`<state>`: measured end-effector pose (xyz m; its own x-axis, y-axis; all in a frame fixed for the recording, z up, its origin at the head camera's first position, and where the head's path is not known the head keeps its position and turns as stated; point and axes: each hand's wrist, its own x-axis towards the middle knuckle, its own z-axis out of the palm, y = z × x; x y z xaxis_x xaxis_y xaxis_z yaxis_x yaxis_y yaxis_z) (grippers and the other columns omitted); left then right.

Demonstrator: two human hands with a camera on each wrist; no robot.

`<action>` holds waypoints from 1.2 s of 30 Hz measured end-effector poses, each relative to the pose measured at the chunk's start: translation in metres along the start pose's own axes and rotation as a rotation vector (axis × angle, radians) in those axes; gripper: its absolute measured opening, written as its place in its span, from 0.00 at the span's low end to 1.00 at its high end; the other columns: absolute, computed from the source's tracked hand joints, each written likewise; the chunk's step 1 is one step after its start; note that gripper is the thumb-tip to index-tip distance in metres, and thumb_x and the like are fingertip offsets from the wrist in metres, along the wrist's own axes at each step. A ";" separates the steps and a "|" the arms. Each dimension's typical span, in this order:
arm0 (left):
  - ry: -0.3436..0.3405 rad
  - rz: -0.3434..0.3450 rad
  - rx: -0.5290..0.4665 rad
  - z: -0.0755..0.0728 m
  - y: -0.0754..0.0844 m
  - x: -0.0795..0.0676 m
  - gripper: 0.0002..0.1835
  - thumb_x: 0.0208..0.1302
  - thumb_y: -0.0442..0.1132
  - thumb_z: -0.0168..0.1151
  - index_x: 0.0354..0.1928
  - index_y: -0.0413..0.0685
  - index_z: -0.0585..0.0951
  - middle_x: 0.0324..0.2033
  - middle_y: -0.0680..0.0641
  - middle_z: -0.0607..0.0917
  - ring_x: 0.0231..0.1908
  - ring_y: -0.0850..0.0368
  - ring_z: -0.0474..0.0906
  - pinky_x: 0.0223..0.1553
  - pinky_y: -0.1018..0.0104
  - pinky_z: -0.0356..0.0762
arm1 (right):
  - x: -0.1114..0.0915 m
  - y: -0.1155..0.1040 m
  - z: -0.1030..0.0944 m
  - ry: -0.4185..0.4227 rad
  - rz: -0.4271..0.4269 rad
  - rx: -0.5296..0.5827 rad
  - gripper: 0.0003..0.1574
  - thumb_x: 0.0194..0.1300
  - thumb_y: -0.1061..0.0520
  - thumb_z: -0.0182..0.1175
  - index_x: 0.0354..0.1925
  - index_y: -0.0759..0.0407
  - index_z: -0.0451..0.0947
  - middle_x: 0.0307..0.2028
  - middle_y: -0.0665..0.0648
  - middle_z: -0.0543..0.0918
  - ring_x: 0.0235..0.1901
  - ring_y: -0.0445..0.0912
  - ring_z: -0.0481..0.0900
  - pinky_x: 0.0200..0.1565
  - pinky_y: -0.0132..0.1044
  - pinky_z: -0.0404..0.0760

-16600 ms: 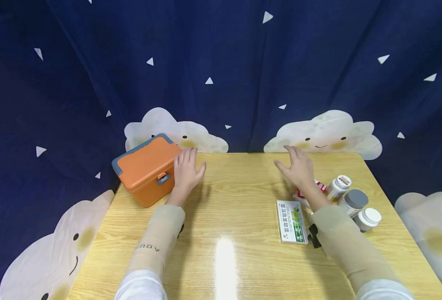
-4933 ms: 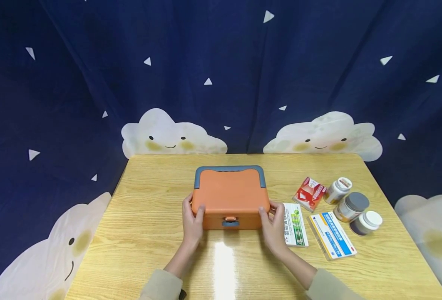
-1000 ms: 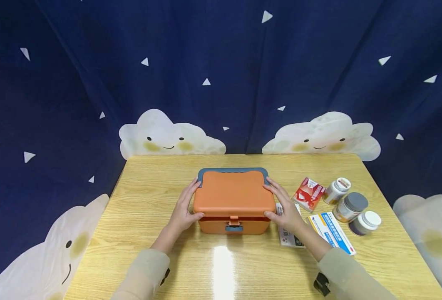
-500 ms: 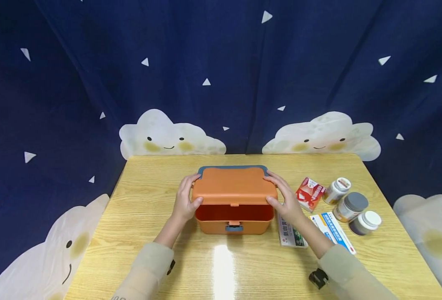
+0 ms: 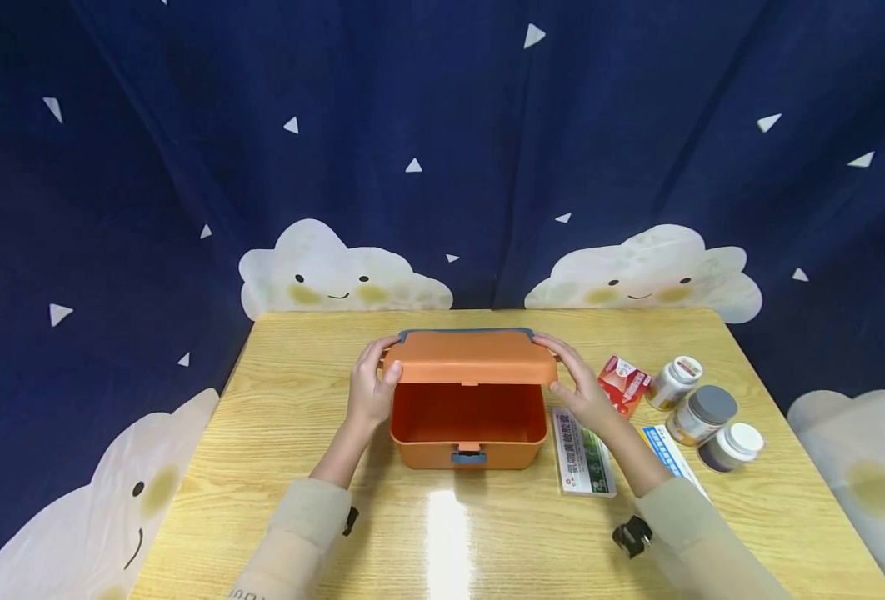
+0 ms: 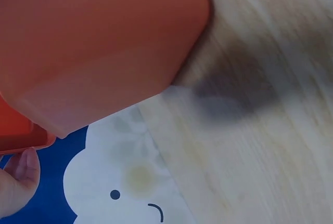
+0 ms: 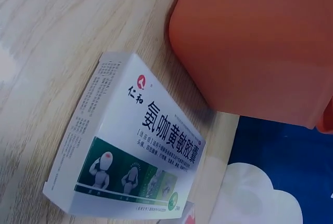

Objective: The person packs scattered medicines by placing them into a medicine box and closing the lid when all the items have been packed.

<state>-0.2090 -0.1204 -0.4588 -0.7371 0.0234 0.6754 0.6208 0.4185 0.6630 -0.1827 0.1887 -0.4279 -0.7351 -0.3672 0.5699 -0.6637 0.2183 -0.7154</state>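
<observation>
An orange plastic storage box (image 5: 427, 456) stands in the middle of the table, its front latch (image 5: 469, 455) undone. Its orange lid (image 5: 472, 357) with a blue-grey handle is tilted up and back, and no contents show in the visible part of the interior. At the lid's left end my left hand (image 5: 371, 390) grips the edge, thumb in front and fingers behind; the left wrist view shows part of this hand (image 6: 18, 185) at the lid's rim. My right hand (image 5: 583, 390) holds the right end the same way. In the right wrist view the right hand is out of sight.
Right of the storage box lies a white-and-green medicine box (image 5: 583, 454). Beyond it are a red medicine box (image 5: 624, 385) and a blue-and-white one (image 5: 671, 454), partly behind my right arm. Several pill bottles, one grey-capped (image 5: 703, 414), stand farther right. A dark blue curtain (image 5: 457, 167) hangs behind.
Earlier the storage box stood at the back left, closed; it came to the middle. Over the last second both hands have raised its lid up and back, uncovering the inside.
</observation>
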 end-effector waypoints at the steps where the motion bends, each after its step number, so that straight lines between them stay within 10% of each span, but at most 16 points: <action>1: -0.004 -0.018 -0.001 0.000 0.002 0.001 0.44 0.58 0.70 0.37 0.45 0.32 0.77 0.38 0.36 0.80 0.35 0.44 0.75 0.32 0.60 0.71 | 0.000 0.001 0.000 0.004 0.012 -0.008 0.44 0.64 0.39 0.47 0.58 0.78 0.61 0.58 0.76 0.62 0.58 0.68 0.58 0.57 0.35 0.61; 7: -0.016 -0.098 0.010 -0.002 0.008 0.008 0.43 0.58 0.70 0.37 0.45 0.33 0.78 0.38 0.37 0.80 0.33 0.47 0.76 0.31 0.59 0.73 | 0.003 0.009 0.000 0.033 0.050 -0.033 0.47 0.63 0.35 0.44 0.60 0.74 0.60 0.59 0.73 0.64 0.60 0.65 0.59 0.59 0.57 0.54; 15: -0.051 -0.155 0.009 -0.005 0.012 0.019 0.39 0.60 0.66 0.39 0.44 0.34 0.78 0.39 0.35 0.80 0.31 0.44 0.75 0.32 0.54 0.73 | 0.013 0.024 0.002 0.111 0.022 -0.018 0.46 0.63 0.35 0.42 0.55 0.77 0.65 0.54 0.75 0.68 0.58 0.48 0.66 0.57 0.28 0.59; 29: -0.176 -0.009 -0.159 -0.013 -0.001 0.024 0.41 0.67 0.62 0.30 0.52 0.24 0.70 0.49 0.28 0.72 0.50 0.35 0.68 0.49 0.44 0.64 | 0.025 0.020 0.005 0.234 0.119 -0.029 0.38 0.67 0.41 0.42 0.51 0.77 0.69 0.48 0.74 0.74 0.49 0.30 0.69 0.52 0.25 0.64; 36: -0.188 -0.085 -0.119 -0.014 0.012 0.027 0.20 0.69 0.33 0.41 0.56 0.24 0.66 0.51 0.28 0.70 0.54 0.36 0.66 0.56 0.48 0.62 | 0.033 0.016 0.004 0.275 0.239 -0.014 0.43 0.63 0.37 0.42 0.50 0.78 0.69 0.42 0.76 0.75 0.39 0.30 0.70 0.44 0.26 0.67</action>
<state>-0.2175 -0.1275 -0.4277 -0.8181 0.1655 0.5507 0.5729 0.3164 0.7561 -0.2169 0.1764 -0.4221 -0.8783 -0.0479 0.4757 -0.4688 0.2821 -0.8371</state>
